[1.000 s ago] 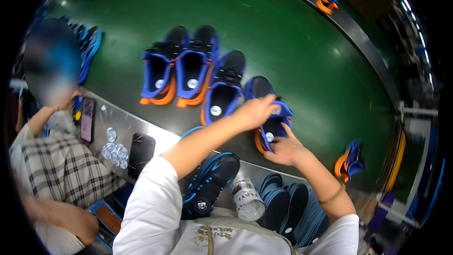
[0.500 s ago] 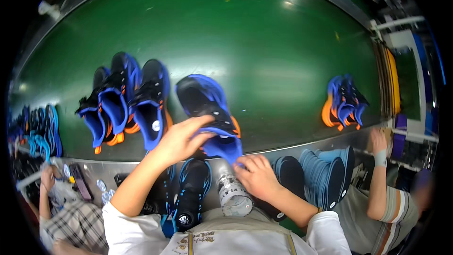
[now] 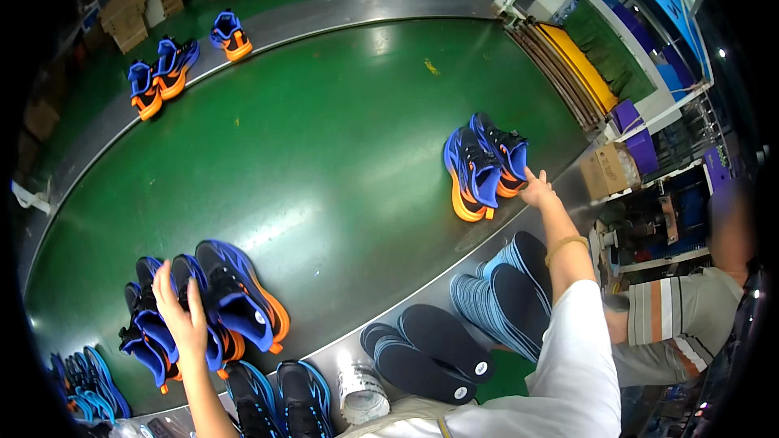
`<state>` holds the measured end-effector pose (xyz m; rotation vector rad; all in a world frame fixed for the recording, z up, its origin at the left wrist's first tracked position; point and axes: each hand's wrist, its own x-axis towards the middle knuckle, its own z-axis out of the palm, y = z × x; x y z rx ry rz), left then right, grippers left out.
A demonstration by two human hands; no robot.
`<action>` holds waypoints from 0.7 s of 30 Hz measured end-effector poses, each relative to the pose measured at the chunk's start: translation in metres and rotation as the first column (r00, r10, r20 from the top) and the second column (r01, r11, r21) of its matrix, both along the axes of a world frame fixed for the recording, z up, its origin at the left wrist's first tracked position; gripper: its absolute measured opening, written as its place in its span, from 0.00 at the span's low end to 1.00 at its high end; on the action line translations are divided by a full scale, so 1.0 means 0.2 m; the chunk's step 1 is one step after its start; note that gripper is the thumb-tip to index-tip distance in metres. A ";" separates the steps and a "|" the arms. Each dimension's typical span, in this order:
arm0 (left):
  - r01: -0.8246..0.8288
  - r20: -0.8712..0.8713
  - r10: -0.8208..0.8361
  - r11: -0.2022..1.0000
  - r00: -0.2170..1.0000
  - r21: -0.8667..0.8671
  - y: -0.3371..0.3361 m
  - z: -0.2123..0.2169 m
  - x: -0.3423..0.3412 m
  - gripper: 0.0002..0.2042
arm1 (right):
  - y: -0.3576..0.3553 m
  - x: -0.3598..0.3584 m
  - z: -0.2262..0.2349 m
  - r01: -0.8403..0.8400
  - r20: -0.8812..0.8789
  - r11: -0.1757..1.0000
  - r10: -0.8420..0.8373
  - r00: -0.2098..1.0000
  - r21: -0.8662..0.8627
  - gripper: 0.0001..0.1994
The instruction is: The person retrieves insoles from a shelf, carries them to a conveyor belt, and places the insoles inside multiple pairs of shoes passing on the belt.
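Several black and blue sneakers with orange soles stand in a row at the left of the green belt. The nearest sneaker [image 3: 235, 296] has a pale round insole mark inside its blue lining. My left hand [image 3: 182, 312] is over the row beside this sneaker, fingers stretched and apart, holding nothing. At the right, my right hand [image 3: 537, 189] reaches to the heel of the right sneaker [image 3: 505, 154] of a pair. Its fingers are extended at the collar; whether they touch is unclear. The other sneaker [image 3: 471, 170] of the pair stands left of it.
Stacked insoles [image 3: 495, 300], loose black insoles [image 3: 438, 341], a clear wrapped roll [image 3: 362, 393] and black-blue shoes [image 3: 302, 389] lie along the near metal ledge. More sneakers [image 3: 172, 65] stand on the far rim. A co-worker [image 3: 690, 316] is at the right, near a cardboard box [image 3: 604, 170].
The view has swung right. The sneaker both hands held now stands in the left row, let go. My right hand has moved to the pair on the right; my left is over the row.
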<state>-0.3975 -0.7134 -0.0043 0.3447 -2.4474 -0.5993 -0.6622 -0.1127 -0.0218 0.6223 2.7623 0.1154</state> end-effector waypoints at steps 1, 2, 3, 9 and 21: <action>0.063 0.004 -0.063 0.998 0.998 0.004 0.04 0.00 0.03 0.20 | 0.05 -0.05 -0.05 0.029 0.042 0.994 -0.034 0.999 0.104 0.31; 0.146 0.029 -0.144 0.985 0.989 -0.089 0.10 -0.01 0.06 0.21 | 0.09 -0.10 -0.11 0.030 0.034 0.995 -0.033 0.999 0.097 0.31; 0.221 0.077 -0.214 0.970 0.974 -0.101 0.16 -0.03 0.09 0.21 | 0.13 -0.13 -0.15 0.073 0.089 0.995 -0.079 0.993 0.067 0.32; 0.318 0.268 -0.244 0.904 0.932 -0.286 0.42 -0.15 0.21 0.16 | 0.13 -0.17 -0.29 -0.332 -0.194 0.915 0.292 0.937 -0.231 0.12; 0.419 0.118 -0.414 0.908 0.903 -0.023 0.67 -0.26 -0.15 0.32 | -1.20 0.44 -0.11 -0.726 -0.188 0.384 0.800 0.570 -0.570 0.10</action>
